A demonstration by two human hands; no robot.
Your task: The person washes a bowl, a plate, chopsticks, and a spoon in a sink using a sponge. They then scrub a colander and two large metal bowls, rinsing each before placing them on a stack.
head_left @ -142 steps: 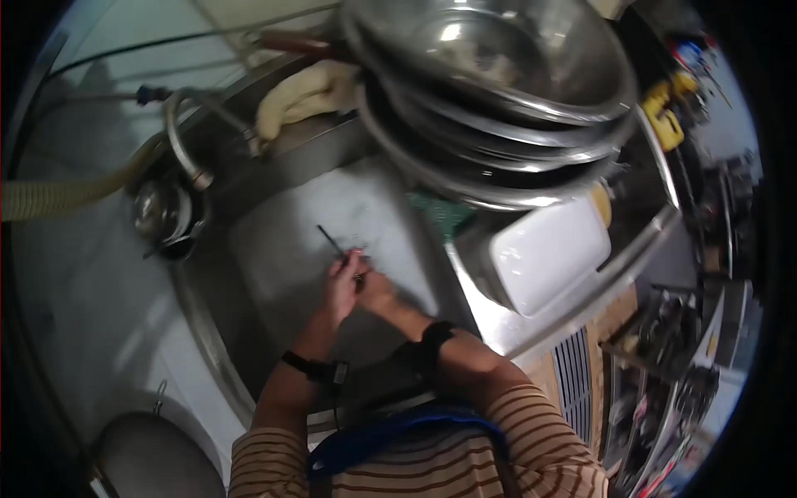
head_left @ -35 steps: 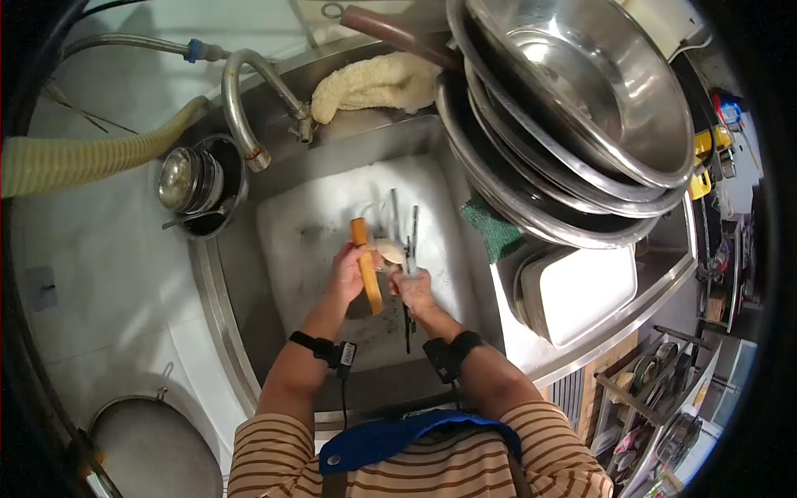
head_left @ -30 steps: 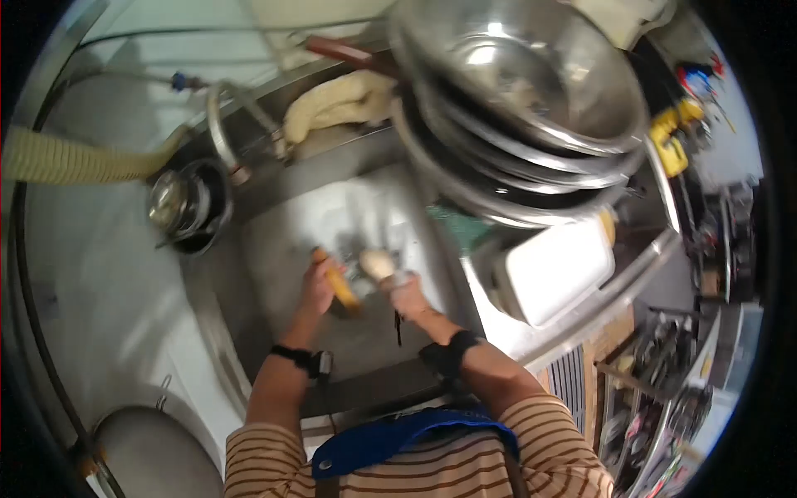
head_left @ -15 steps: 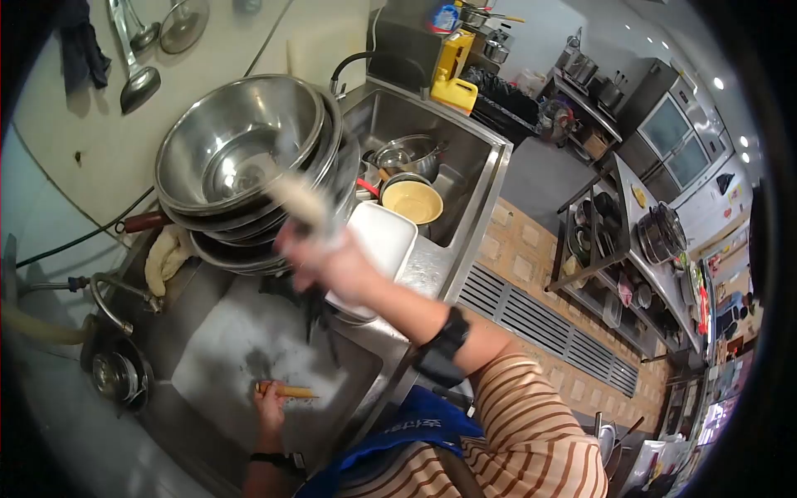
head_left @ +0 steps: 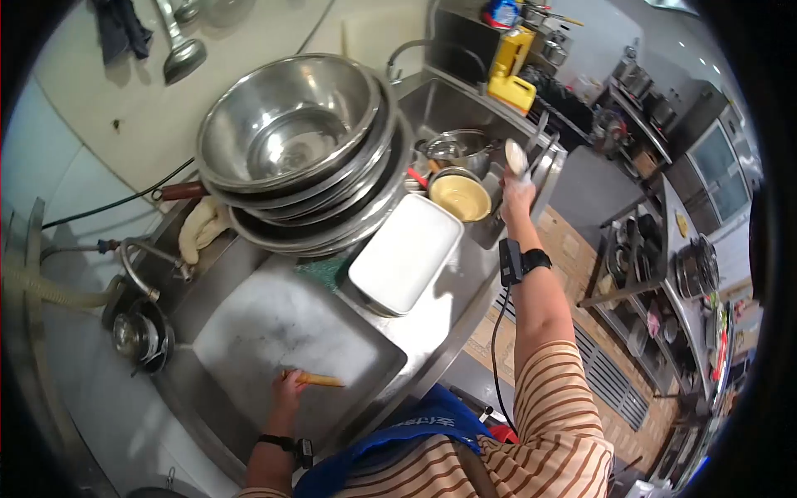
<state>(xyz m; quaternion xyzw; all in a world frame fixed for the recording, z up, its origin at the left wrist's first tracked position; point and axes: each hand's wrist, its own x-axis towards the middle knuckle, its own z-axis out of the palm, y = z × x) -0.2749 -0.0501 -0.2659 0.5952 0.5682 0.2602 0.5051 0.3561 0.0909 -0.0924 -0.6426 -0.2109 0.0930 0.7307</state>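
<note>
My left hand [head_left: 288,386] is closed around a yellow-brown wooden stick or handle [head_left: 322,379], low over the cloudy water [head_left: 257,315] in the near sink basin. Stretched out to the right, my right hand [head_left: 518,197] grips a bunch of utensils [head_left: 538,162] at the outer edge of the far basin [head_left: 427,104]. One has a pale oval end; others look like grey metal blades. The yellow bowl [head_left: 461,197] lies just left of that hand, in front of metal pots [head_left: 461,149]. Between the basins rests a white rectangular tray [head_left: 407,253].
Stacked steel bowls [head_left: 290,124] tower behind the near basin, next to a pale cloth [head_left: 199,231]. A tap [head_left: 137,261] and a small pan [head_left: 154,336] are at the left. Yellow jugs [head_left: 512,90] stand beyond the far basin. A metal rack [head_left: 656,249] is across the floor.
My right hand has swung from in front of the bowl stack to the far basin's right edge, carrying the utensils. My left hand keeps the wooden stick. The view has shifted.
</note>
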